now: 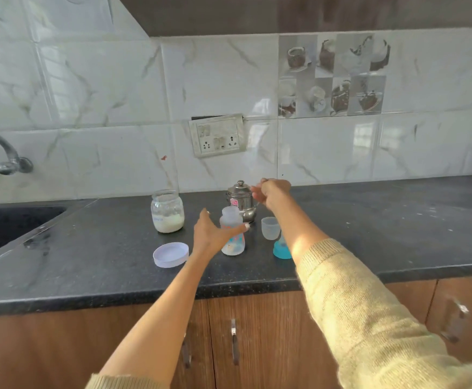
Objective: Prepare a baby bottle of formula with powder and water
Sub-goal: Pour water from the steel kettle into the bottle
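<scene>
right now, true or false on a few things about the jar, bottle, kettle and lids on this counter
1. The powder jar is open, its white lid lying on the counter. True.
2. The baby bottle has its teat screwed on. False: its neck is open; the blue teat ring stands apart.
3. The steel kettle stands behind the bottle. True.
4. The left hand is on the jar. False: it is at the bottle.
</scene>
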The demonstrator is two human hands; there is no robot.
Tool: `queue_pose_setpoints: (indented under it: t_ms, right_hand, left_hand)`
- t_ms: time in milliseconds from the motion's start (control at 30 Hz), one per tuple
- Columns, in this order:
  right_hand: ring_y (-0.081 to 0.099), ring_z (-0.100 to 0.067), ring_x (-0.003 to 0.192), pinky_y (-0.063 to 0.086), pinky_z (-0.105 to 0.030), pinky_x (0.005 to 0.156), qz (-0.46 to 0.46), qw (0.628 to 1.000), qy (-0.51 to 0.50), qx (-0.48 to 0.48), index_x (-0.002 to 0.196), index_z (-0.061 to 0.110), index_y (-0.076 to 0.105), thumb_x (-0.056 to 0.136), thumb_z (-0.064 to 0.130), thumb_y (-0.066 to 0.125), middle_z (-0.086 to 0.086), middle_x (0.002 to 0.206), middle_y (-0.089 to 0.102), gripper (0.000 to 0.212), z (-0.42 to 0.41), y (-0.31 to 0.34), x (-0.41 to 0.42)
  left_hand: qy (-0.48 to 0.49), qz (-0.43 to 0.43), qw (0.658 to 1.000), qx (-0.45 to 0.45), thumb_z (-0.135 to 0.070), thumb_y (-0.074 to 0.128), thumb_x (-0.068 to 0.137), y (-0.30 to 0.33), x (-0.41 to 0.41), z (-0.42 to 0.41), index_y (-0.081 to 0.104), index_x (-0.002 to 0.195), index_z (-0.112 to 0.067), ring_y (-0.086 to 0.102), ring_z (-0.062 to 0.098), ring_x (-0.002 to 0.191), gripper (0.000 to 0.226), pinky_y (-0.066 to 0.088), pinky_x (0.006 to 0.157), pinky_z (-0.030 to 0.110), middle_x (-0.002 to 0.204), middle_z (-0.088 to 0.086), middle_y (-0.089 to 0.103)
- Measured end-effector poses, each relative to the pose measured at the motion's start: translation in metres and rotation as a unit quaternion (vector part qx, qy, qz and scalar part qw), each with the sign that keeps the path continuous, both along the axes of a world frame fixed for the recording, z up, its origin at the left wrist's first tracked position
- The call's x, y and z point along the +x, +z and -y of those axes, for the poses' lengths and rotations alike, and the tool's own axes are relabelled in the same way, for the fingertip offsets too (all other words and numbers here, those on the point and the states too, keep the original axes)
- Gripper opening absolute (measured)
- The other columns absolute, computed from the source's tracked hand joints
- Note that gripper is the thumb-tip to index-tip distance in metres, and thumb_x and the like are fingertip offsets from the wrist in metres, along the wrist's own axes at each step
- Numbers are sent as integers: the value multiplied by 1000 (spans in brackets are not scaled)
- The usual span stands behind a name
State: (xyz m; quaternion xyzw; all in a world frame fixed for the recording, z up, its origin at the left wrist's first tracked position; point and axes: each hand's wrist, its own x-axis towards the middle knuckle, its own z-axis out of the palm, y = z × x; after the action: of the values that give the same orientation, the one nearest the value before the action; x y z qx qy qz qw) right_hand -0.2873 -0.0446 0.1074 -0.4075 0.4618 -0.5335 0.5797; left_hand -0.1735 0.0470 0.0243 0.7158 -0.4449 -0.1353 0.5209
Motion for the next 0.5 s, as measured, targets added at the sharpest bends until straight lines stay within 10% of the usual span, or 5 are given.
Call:
queue_pose_setpoints:
  t_ms: [233, 333, 500]
  right_hand:
    - [55, -15, 50, 53, -23, 45, -49, 999, -8, 3, 102, -1, 62, 93, -1, 54, -14, 78, 64, 12, 55, -32, 2]
    - [47, -12, 54, 56, -33, 76, -109, 994, -6, -32, 116, -2, 61, 95, 5, 53, -22, 106, 66, 24, 81, -42, 9]
    - [55, -23, 85, 54, -31, 82, -168, 983, 53, -47, 116, 7, 60, 99, 19, 47, -18, 122, 60, 24, 107, -46, 19]
  left_hand:
    - [-15, 9, 1000, 10, -45, 85, 56, -25, 2, 7, 57, 112, -14, 60, 15, 103, 70, 48, 84, 26, 119, 2, 63]
    - [-24, -11, 1000, -3, -39, 86, 58, -32, 5, 11, 60, 114, -14, 61, 13, 103, 68, 48, 86, 24, 118, 1, 65]
    - [-41, -5, 999, 8, -36, 81, 66, -36, 5, 11, 55, 124, -16, 58, 15, 113, 67, 45, 95, 28, 125, 0, 61]
